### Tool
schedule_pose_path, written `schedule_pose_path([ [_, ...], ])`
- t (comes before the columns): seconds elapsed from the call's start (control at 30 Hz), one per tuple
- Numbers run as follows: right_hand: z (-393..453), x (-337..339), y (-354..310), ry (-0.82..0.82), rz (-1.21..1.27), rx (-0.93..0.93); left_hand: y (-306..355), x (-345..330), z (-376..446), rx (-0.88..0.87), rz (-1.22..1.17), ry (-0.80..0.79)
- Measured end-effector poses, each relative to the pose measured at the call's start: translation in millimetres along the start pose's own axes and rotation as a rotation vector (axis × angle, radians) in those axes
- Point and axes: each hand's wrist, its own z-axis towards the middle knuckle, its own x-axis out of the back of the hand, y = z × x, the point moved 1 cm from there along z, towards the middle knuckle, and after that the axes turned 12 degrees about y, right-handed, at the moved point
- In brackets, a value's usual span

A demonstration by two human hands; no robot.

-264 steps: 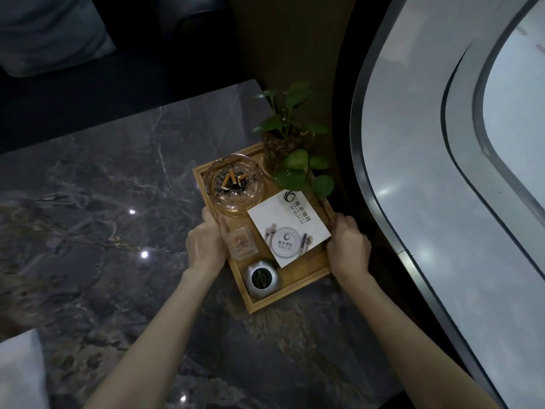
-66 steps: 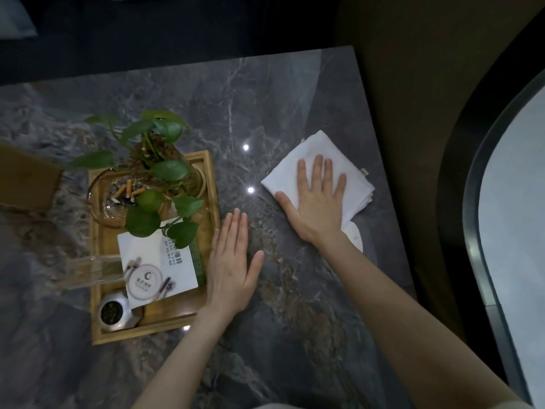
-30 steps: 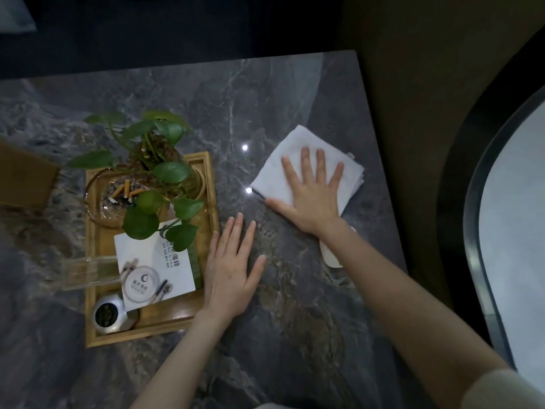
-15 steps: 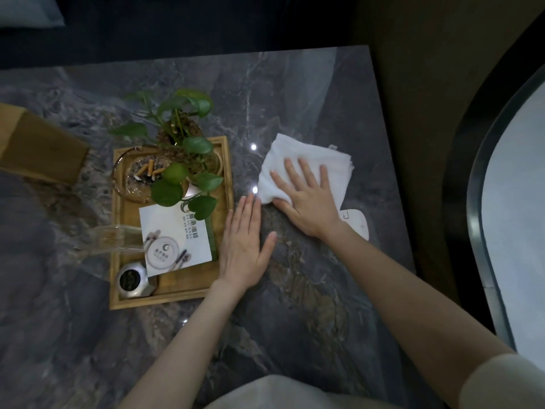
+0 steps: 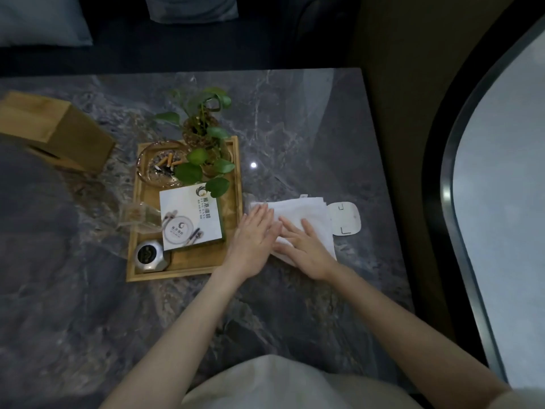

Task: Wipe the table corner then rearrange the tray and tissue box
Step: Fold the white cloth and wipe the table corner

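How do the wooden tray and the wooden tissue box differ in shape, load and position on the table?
The wooden tray is shallow and open-topped; the wooden tissue box is a tall closed block. The tray carries an ashtray, a plant and a booklet; the box carries nothing. The tray lies beside the left hand; the box stands apart, far left. Both are light wood.

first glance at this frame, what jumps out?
Both hands, left and right, press flat on a white cloth at mid-table, just right of the wooden tray. The tray holds a leafy potted plant, an ashtray with cigarette butts and a white box. A wooden tissue box sits far left.
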Motion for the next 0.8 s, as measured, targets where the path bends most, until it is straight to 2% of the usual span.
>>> schedule_pose_path([
  [0.07, -6.0, 7.6, -7.4, -0.037, 0.123, -0.109, 3.4, 5.7, -2.5, 0.089, -0.169, 0.015],
  [0.17, -16.3, 28.5, -19.4, 0.087, 0.614, -0.459, 3.4, 18.0, -6.5, 0.328, -0.490, 0.003],
  [0.27, -26.3, 47.6, -18.0, 0.084, 0.862, -0.720, -1.1, 28.9, -9.2, 0.409, -0.645, -0.005],
  [0.33, -32.0, 59.4, -23.3, 0.064, 0.986, -0.804, -3.5, 37.0, -10.6, 0.454, -0.756, 0.021],
  [0.43, -41.2, 70.5, -36.3, -0.045, 1.226, -0.759, -4.1, 42.7, -16.9, 0.612, -1.048, 0.033],
  [0.5, -45.4, 71.2, -46.3, -0.083, 1.448, -0.687, -7.0, 41.1, -23.7, 0.624, -1.285, -0.035],
  [0.6, -47.0, 64.6, -63.1, -0.048, 1.607, -0.609, -6.2, 42.1, -44.9, 0.631, -1.650, -0.174],
  [0.67, -46.1, 58.0, -72.5, -0.013, 1.646, -0.581, -5.0, 42.5, -57.0, 0.651, -1.711, -0.193],
  [0.73, -45.7, 47.0, -80.8, 0.070, 1.650, -0.579, -12.6, 49.7, -67.2, 0.614, -1.685, -0.135],
  [0.8, -45.1, 35.8, -89.5, 0.099, 1.640, -0.571, -25.7, 63.8, -76.6, 0.574, -1.627, -0.178],
])
